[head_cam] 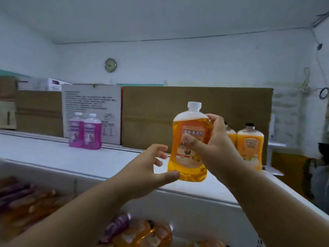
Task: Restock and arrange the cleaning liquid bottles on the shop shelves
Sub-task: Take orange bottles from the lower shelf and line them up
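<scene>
Orange floor-cleaner bottle (189, 139), white cap, held upright over the white top shelf (71, 155), right of centre.
Right hand (215, 138) gripped its labelled waist; left hand (151, 168) was spread, thumb touching the rounded base. Clear glossy plastic, flat-sided. Risk: set near the front edge, it could tip off, or knock the black-capped orange bottles (250, 145) behind. Two pink bottles (85, 132) stood far left.

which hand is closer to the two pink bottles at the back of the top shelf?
Left. The left hand is open beside the white-capped orange plastic bottle, right of the two pink bottles. The right hand grips that orange bottle, further right.
</scene>
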A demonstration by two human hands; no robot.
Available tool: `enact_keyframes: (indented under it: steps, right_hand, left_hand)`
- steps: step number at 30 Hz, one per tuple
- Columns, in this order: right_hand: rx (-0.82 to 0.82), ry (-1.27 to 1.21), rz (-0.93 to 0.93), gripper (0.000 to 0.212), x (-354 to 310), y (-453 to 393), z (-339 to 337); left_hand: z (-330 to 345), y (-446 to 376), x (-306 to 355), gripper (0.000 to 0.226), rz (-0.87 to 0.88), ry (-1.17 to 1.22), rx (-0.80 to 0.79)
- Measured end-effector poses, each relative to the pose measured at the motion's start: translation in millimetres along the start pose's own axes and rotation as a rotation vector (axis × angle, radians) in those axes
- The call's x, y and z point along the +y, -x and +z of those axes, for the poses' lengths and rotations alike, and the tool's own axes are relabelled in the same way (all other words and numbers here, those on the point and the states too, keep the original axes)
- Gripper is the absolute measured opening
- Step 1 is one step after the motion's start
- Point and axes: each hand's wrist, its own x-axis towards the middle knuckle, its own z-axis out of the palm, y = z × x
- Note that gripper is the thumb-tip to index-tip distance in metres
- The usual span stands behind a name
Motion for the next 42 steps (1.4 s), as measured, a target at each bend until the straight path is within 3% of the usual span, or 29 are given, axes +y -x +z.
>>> enact_keyframes:
  steps: [5,12,19,30,36,42]
  right_hand:
    - [-0.131,-0.16,-0.043,0.063,-35.7,-10.8,133.3]
    - [-0.316,-0.347,-0.064,0.061,-88.0,-25.5,349.9]
    - [-0.426,-0.397,-0.109,0.067,-121.3,-58.1,528.8]
    - [-0.504,-0.468,-0.123,0.067,-146.5,-156.9,776.5]
    - [-0.452,-0.463,-0.126,0.067,-153.1,-186.9,906.9]
    - [-0.353,-0.375,-0.052,0.062,-152.9,-223.8,1023.7]
  left_hand:
    - [-89.1,68.3,-78.9,0.096,-0.115,-0.039,0.096]
    - [-241.2,166.2,-186.7,0.099,-0.308,-0.145,0.235]
    - [-358.2,208.3,-283.9,0.095,-0.461,-0.304,0.331]
    - [-526.3,219.6,-461.1,0.098,-0.595,-0.373,0.422]
    - [-618.2,228.8,-579.3,0.096,-0.545,-0.415,0.422]
    - [-711.8,213.1,-700.1,0.095,-0.455,-0.418,0.29]
